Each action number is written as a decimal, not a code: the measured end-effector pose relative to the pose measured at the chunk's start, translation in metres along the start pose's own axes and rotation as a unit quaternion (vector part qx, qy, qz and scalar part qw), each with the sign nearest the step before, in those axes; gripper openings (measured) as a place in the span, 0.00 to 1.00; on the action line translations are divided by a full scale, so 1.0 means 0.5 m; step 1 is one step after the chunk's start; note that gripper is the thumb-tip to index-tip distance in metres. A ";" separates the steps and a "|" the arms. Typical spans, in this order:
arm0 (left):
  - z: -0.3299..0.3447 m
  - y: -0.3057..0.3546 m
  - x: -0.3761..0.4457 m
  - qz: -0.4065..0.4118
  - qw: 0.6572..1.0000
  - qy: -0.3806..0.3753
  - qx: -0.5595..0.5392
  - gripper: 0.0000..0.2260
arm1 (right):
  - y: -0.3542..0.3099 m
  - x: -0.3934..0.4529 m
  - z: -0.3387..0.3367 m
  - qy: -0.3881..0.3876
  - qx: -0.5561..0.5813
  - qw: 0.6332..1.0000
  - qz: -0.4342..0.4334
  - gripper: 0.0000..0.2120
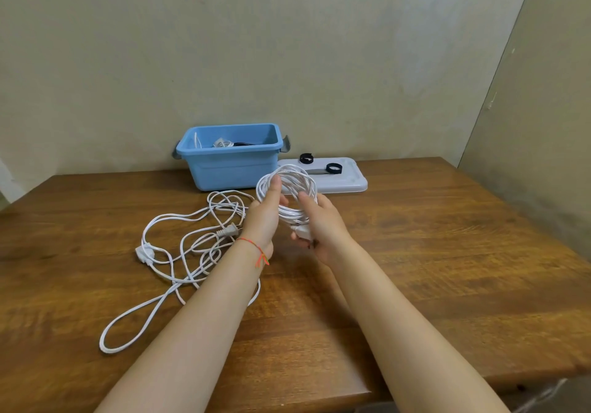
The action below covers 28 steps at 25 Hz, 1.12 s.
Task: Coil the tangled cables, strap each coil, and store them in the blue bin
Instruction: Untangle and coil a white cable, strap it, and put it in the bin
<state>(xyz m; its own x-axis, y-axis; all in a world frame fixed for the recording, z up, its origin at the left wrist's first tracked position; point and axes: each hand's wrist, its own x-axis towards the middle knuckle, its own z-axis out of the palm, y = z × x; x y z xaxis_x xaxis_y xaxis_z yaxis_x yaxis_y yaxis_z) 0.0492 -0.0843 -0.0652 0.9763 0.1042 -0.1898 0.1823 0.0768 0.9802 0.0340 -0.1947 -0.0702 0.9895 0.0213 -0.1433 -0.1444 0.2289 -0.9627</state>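
A white cable coil (295,185) is held upright above the table between both hands. My left hand (263,217) grips its left side with the thumb up across the loops. My right hand (319,223) grips the lower right side and holds the coil's white plug end against the palm. A second white cable (179,246) lies tangled on the table to the left, with a grey plug and a white socket end showing. The blue bin (230,166) stands at the back against the wall and holds coiled cables. Two black straps (306,158) (333,168) lie on the bin's lid.
The grey-white lid (348,182) lies flat to the right of the bin. The wooden table (431,236) ends at its front edge near the bottom right. Walls close the back and the right side.
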 end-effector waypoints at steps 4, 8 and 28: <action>-0.034 0.012 -0.019 0.290 0.916 0.130 0.246 0.25 | -0.019 0.016 -0.031 0.025 -0.016 0.998 0.055 0.12; -0.027 0.047 -0.039 0.424 0.675 -0.089 0.597 0.24 | -0.050 0.012 -0.043 -0.031 -0.051 0.991 0.123 0.10; -0.058 0.019 -0.006 0.145 0.923 -0.184 0.306 0.14 | -0.094 0.041 -0.108 -0.113 -0.095 0.987 0.057 0.07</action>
<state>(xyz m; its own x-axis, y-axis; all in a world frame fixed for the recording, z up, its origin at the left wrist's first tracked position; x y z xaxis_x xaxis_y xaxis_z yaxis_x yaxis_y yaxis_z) 0.0446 -0.0550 -0.0570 0.9474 -0.3200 0.0074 -0.1712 -0.4869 0.8565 0.0605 -0.2577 -0.0406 0.9412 0.2582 -0.2180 -0.2327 0.0273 -0.9722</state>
